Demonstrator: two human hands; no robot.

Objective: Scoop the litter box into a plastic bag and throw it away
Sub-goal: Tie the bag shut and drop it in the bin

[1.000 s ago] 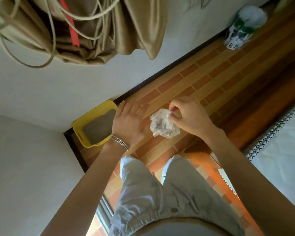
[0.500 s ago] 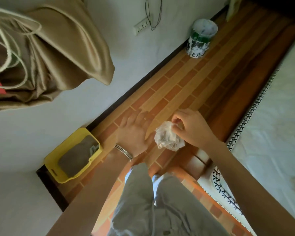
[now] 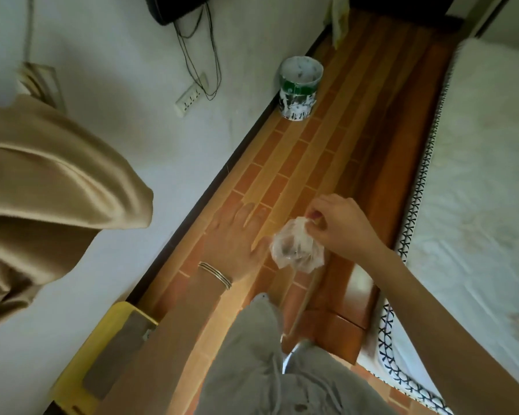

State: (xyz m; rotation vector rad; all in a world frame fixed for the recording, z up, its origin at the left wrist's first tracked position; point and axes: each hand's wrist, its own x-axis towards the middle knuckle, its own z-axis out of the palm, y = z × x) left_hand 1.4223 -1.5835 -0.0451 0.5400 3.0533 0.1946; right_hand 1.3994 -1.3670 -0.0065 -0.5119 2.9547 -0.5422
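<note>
Two bare hands show in my view over a brick-patterned floor [image 3: 297, 163]. My right hand [image 3: 339, 226] pinches the gathered top of a small clear plastic bag [image 3: 294, 250], fingers curled tight on it. The bag bulges below them, with something dark dimly visible inside. Just left of the bag, my left hand [image 3: 237, 238] is spread flat with straight fingers, gripping nothing; its thumb is close beside the bag, and I cannot tell whether they touch. Thin bracelets [image 3: 215, 275] ring that wrist. Well below and left of the bag, the yellow litter box [image 3: 72, 372] sits against the wall, partly hidden by my left forearm. Far above the bag stands a paint-spattered bucket [image 3: 300, 88]. Right of the bag lies a white mattress [image 3: 477, 205].
</note>
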